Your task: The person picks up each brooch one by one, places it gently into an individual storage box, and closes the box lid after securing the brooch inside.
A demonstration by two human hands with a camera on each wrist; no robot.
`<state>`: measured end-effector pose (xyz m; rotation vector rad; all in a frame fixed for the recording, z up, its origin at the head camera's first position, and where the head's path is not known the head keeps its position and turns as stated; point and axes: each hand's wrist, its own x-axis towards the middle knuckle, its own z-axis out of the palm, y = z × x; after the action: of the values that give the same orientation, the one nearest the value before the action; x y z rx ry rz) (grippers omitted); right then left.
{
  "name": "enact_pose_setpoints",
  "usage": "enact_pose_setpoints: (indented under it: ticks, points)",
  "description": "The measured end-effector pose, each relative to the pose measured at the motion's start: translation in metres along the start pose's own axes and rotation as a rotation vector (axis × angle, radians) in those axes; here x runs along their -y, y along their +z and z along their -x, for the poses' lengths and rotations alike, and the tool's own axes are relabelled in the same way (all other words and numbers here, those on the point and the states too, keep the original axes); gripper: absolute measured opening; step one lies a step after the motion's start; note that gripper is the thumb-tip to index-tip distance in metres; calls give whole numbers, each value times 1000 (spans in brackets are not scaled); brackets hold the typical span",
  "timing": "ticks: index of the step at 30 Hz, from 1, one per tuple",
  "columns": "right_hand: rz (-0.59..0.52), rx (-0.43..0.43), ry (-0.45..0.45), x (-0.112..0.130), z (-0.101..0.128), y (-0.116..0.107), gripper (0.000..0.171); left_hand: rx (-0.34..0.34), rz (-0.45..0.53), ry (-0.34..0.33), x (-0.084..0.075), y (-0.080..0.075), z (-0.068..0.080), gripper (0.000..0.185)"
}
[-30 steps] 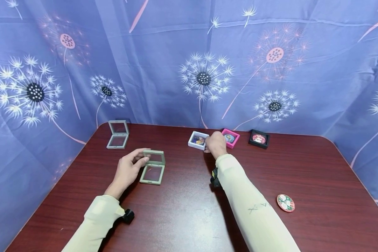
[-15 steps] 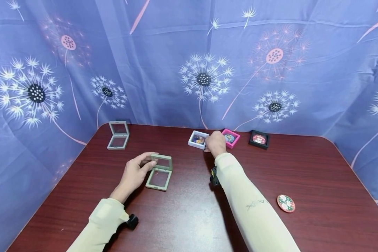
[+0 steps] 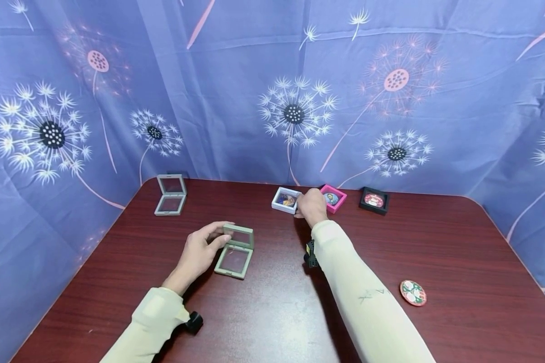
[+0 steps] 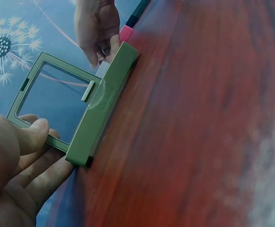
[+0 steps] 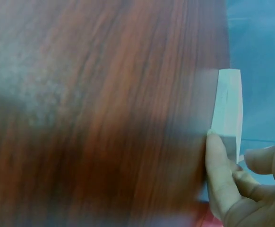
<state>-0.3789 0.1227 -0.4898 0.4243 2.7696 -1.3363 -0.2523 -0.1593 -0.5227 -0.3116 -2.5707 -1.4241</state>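
My left hand [image 3: 197, 254] pinches the raised panel of an open green display case [image 3: 233, 259]. In the left wrist view, thumb and fingers [image 4: 42, 125] hold that clear panel by its rim, while the other half lies on the table. Near the back edge my right hand [image 3: 312, 205] grips the right end of a closed white display case [image 3: 285, 199] with a blue and yellow disc inside. In the right wrist view, the index finger reaches the white case's [image 5: 228, 109] near corner; the thumb is by its other side. Right of that hand lies a pink case [image 3: 332, 198] with a blue disc.
A black case [image 3: 374, 200] with a red and white disc stands at the back right. An open grey-green case [image 3: 171, 194] is at the back left. A loose round patterned disc [image 3: 413, 293] lies on the wooden table [image 3: 272, 312]. A blue flowered curtain [image 3: 236, 101] hangs behind.
My left hand has slid the open green case to the right and a little nearer me. The right hand and white case have stayed in place.
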Motion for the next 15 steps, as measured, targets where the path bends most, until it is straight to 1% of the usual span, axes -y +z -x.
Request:
enact_pose_setpoints:
  ticks: [3, 6, 9, 13, 15]
  points:
    - [55, -5, -46, 0, 6, -3, 31, 1, 2, 6, -1, 1, 0, 33]
    - [60, 18, -76, 0, 13, -7, 28, 0, 3, 10, -2, 2, 1, 34]
    - [39, 56, -95, -2, 20, -12, 28, 3, -2, 17, -2, 3, 2, 33]
    - [85, 76, -157, -6, 31, -19, 32, 4, -3, 18, -3, 6, 2, 33]
    - [90, 94, -169, -8, 35, -23, 32, 0, 1, 30, -4, 7, 2, 33]
